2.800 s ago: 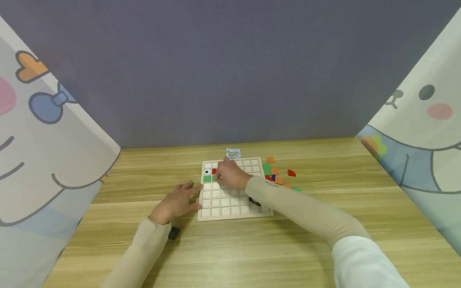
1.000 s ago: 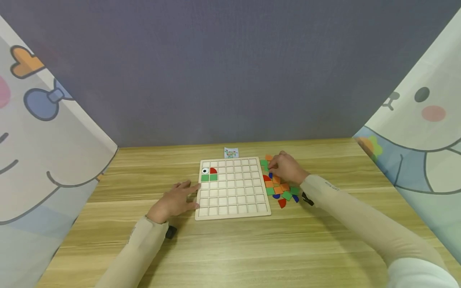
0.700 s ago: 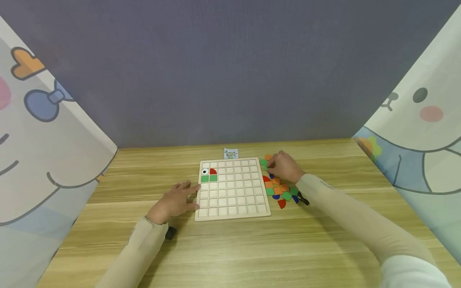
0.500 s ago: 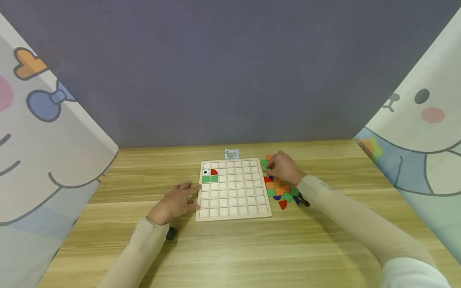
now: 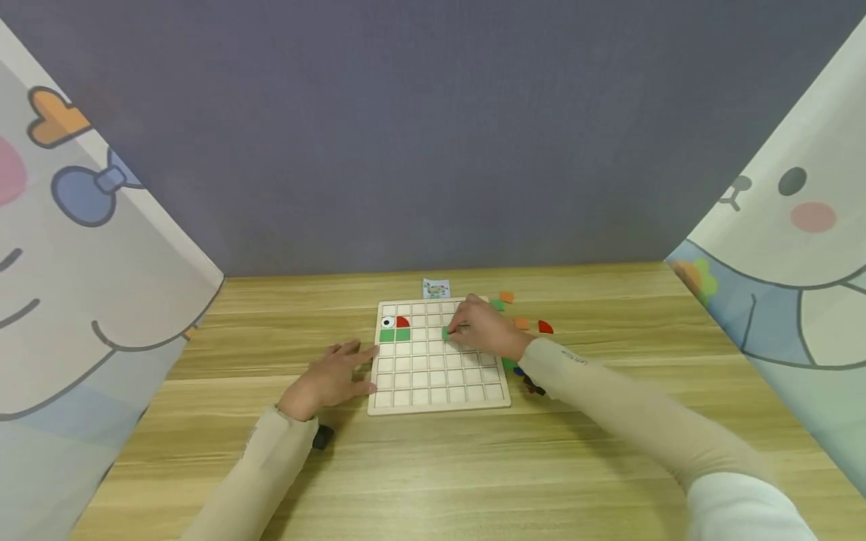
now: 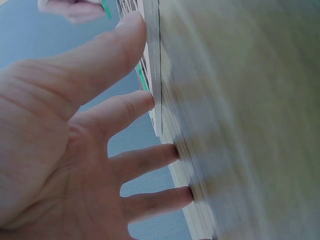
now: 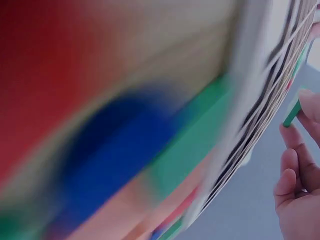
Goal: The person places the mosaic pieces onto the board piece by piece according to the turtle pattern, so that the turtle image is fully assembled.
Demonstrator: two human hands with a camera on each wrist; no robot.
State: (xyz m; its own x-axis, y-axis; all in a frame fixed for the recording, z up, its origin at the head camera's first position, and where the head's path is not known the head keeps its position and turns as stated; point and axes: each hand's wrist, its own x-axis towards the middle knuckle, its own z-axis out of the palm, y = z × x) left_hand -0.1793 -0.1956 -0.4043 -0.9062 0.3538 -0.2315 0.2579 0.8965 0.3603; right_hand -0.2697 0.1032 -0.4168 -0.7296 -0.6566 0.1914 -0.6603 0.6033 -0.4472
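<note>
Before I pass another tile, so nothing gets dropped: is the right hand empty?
No, the right hand pinches a green tile over the gridded board.

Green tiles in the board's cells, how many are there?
2. One green tile is below the eye tile; a second green tile beside it, below the red piece. The right hand, pinching a third green tile above the board, may hide more.

Lettering (image 5: 573, 356) on the right sleeve (image 5: 629, 409) is too small to read
</note>
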